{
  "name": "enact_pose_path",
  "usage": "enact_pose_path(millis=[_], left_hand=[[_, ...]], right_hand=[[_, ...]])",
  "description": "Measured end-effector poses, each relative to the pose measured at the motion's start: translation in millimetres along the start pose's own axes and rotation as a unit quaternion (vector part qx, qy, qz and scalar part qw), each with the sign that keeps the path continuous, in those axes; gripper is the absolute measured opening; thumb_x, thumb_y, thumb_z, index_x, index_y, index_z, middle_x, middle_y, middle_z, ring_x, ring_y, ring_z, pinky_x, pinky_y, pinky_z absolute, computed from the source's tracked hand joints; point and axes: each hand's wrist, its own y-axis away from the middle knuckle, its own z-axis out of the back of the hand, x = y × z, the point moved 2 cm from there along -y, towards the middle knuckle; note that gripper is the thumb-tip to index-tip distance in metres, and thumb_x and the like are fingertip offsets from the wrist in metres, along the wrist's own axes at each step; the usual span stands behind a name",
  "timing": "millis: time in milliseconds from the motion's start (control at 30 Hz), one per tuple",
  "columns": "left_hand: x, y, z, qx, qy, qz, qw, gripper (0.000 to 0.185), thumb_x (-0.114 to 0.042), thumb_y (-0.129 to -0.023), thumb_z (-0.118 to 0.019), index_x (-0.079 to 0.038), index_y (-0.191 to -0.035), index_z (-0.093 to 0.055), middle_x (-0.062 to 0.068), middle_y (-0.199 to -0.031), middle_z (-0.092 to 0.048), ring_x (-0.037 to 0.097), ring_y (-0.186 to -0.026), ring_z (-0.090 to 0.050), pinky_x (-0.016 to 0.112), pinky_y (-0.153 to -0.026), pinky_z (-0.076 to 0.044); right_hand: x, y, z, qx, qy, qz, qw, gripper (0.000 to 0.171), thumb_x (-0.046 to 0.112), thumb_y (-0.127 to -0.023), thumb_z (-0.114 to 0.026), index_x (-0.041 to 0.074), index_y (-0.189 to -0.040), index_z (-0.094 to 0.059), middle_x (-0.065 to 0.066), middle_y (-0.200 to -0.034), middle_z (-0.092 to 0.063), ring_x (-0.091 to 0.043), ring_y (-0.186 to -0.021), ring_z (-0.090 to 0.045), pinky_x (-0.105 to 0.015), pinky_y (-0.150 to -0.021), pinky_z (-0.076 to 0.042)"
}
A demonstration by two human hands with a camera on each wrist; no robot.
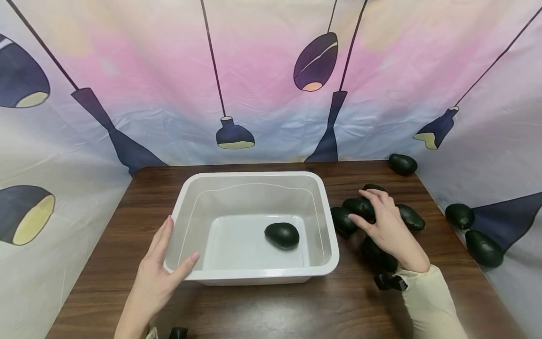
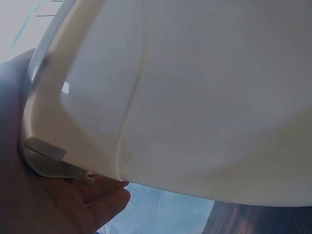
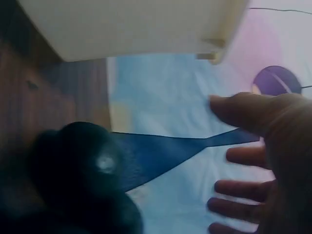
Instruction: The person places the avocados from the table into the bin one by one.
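Observation:
A white plastic basin [image 1: 250, 275] stands on the wooden table with one dark green avocado [image 1: 282, 236] lying in it. My left hand [image 1: 154, 273] rests at its near left corner, thumb at the front rim and straight fingers along the left side. Seen in the left wrist view, fingers [image 2: 109, 207] lie beneath the rim. Right of the basin, my right hand [image 1: 387, 226] hovers over a cluster of avocados [image 1: 342, 220], thumb and fingers spread. The right wrist view shows nothing between these fingers [image 3: 243, 190]; dark avocados [image 3: 90, 161] sit beside them.
A single avocado [image 1: 402, 164] lies at the back right corner of the table [image 1: 262, 310]. Two more avocados [image 1: 484, 248] are at the right edge, by the cloth. A printed cloth [image 1: 262, 70] hangs behind the table and along its sides.

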Motion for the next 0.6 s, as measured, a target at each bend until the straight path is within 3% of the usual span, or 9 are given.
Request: enact_pose_path(millis=[167, 600], left_hand=[[0.9, 0.5, -1.2, -0.001, -0.005, 0.002, 1.0000, 0.091, -0.022, -0.085, -0.077, -0.024, -0.156, -0.021, 0.004, -0.158, -0.025, 0.035, -0.133, -0.036, 0.003, -0.094, -0.022], [0.9, 2.0, -1.7, -0.008, -0.005, -0.007, 0.9999, 0.090, -0.019, -0.084, -0.077, -0.022, -0.156, -0.023, 0.003, -0.157, -0.027, 0.015, -0.137, -0.031, 0.003, -0.095, -0.023]], right_hand=[[-10, -3, -20, 0.065, 0.026, -0.031, 0.997, 0.076, 0.038, -0.088, -0.072, -0.001, -0.144, -0.038, -0.029, -0.145, -0.030, -0.050, -0.132, -0.025, -0.073, -0.101, -0.016], [-18, -8, -43, 0.085, 0.053, -0.034, 0.994, 0.076, 0.033, -0.087, -0.074, -0.001, -0.144, -0.039, -0.029, -0.142, -0.033, -0.048, -0.128, -0.029, -0.068, -0.098, -0.024]])
